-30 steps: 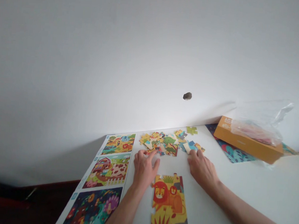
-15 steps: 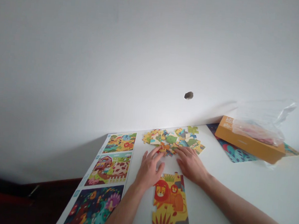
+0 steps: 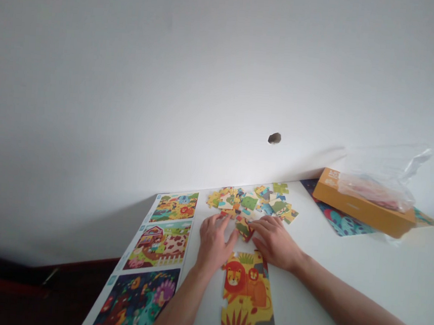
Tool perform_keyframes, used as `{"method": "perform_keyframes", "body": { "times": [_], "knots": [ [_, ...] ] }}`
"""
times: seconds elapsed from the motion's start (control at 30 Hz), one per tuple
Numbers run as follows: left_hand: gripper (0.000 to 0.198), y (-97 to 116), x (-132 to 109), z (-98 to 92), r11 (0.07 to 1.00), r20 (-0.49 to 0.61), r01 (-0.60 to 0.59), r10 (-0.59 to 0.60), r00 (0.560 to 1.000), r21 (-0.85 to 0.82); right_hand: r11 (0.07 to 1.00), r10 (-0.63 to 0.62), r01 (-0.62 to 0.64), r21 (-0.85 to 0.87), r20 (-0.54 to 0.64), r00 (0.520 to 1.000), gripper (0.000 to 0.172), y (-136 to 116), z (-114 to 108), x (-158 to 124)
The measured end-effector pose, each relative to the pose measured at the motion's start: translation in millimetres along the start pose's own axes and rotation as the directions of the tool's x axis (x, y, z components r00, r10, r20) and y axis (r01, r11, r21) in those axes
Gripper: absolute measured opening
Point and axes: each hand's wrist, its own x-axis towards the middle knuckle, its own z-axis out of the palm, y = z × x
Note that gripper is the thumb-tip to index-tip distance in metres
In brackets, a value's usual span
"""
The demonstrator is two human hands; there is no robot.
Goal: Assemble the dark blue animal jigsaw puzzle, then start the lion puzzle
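Head view: the left hand (image 3: 213, 244) and right hand (image 3: 275, 244) lie open, holding nothing, with a cardboard puzzle piece (image 3: 243, 228) between them. It looks light and stiff, easy to pinch by its edge.

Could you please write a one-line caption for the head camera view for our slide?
Left hand and right hand flank a green-and-red cardboard jigsaw piece, above a part-built yellow lion jigsaw.

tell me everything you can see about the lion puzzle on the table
The lion jigsaw puzzle lies flat on the white table, joined pieces of what looks like printed card. It shows a large red-maned lion and a smaller lion on yellow, with green grass at the top. Its outline is uneven, with open tabs and notches. The right hand is just beside its top right corner; contact is unclear.
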Motion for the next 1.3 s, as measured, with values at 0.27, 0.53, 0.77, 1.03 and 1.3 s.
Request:
{"method": "perform_keyframes", "body": {
  "times": [0.27, 0.53, 0.77, 1.03, 1.3],
  "knots": [
    [0.045, 2.7, -0.8, -3.3, 0.995, 0.1, -0.065, 0.072, 0.992, -0.078, 0.993, -0.117, 0.114, 0.037, 0.115, 0.986, 0.053, 0.9, -1.1, -0.1],
    [0.019, -3.1, 1.4, 0.2, 0.996, -0.009, 0.02, -0.02, 1.0, -0.089, 0.99, 0.081, -0.073, -0.118, 0.063, 0.995, 0.045, 14.2, 13.1, -1.1],
    [0.034, -3.4, -0.6, -2.1, 0.995, -0.025, 0.079, -0.08, 0.996, -0.06, 0.992, 0.041, -0.046, -0.114, -0.047, 0.998, 0.035, 19.5, 10.1, -2.3],
    [0.027, -0.3, -0.8, -6.0, 0.996, 0.019, 0.083, -0.083, 0.996, -0.03, 0.999, -0.019, 0.015, -0.03, -0.16, 0.987, 0.024, 29.6, 2.5, -5.1],
    [0.022, -4.8, -3.2, -2.7, 0.997, -0.025, 0.044, -0.046, 0.999, -0.068, 0.998, -0.056, 0.057, 0.0, -0.171, 0.984, 0.023, 28.2, 3.9, -5.7]
  ]
}}
